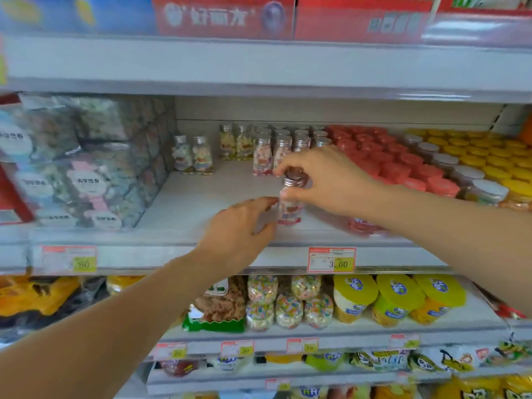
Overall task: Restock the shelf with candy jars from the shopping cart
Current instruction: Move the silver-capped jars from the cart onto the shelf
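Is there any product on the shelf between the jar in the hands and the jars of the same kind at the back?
Nothing visible. The candy jar, held at its cap by the right hand, has bare shelf behind it up to the pink-label jars. The left hand is beside it, not behind.

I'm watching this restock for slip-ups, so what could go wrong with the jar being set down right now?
1. The right hand pinches the candy jar only by its cap, so that grip could slip or let the jar tilt.
2. The jar sits near the shelf's front edge; a nudge from the left hand beside it might tip it off.
3. The right forearm passes close over the pink-lidded jars and could knock them.
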`<state>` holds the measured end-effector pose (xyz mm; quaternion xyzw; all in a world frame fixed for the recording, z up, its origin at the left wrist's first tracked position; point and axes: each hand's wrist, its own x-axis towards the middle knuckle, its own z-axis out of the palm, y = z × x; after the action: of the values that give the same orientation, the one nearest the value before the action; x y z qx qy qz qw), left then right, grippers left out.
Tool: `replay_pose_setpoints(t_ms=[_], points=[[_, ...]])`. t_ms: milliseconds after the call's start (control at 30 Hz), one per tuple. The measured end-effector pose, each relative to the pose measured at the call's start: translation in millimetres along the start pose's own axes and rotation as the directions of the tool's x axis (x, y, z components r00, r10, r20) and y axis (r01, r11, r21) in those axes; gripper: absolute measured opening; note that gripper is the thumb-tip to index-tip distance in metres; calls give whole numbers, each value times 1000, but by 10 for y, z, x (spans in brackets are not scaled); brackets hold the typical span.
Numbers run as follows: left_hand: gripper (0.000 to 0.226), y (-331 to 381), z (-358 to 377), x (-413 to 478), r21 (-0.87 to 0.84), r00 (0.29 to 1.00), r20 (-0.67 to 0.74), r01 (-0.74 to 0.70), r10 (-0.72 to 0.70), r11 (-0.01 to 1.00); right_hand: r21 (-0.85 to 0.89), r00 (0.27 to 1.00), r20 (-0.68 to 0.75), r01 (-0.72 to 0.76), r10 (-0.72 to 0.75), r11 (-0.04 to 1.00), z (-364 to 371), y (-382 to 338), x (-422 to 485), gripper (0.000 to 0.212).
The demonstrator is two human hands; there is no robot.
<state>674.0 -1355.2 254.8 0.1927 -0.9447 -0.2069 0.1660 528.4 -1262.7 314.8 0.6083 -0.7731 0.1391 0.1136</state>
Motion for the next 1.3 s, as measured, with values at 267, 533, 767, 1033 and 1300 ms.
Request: replay_pose_setpoints(t_ms=[267,533,767,1033,1300], points=[[57,182,4,444,-98,954,299,23,7,995,10,989,26,-144,144,989,-95,308,158,36],[58,253,251,1043,-196,954,290,141,-80,970,-77,982,-39,-187,185,979,-121,769,442,30],[58,218,426,1204,-100,962,245,153,-125,983,-48,973,0,-231,232,972,-18,965,487,37],[59,217,446,1216,-22,964,234,132,-123,991,109,970,7,-243,244,964,2,1038,454,44],[40,153,184,897,-55,995,22,101,-100,993,153,976,-80,-188,202,970,-97,790,319,24]])
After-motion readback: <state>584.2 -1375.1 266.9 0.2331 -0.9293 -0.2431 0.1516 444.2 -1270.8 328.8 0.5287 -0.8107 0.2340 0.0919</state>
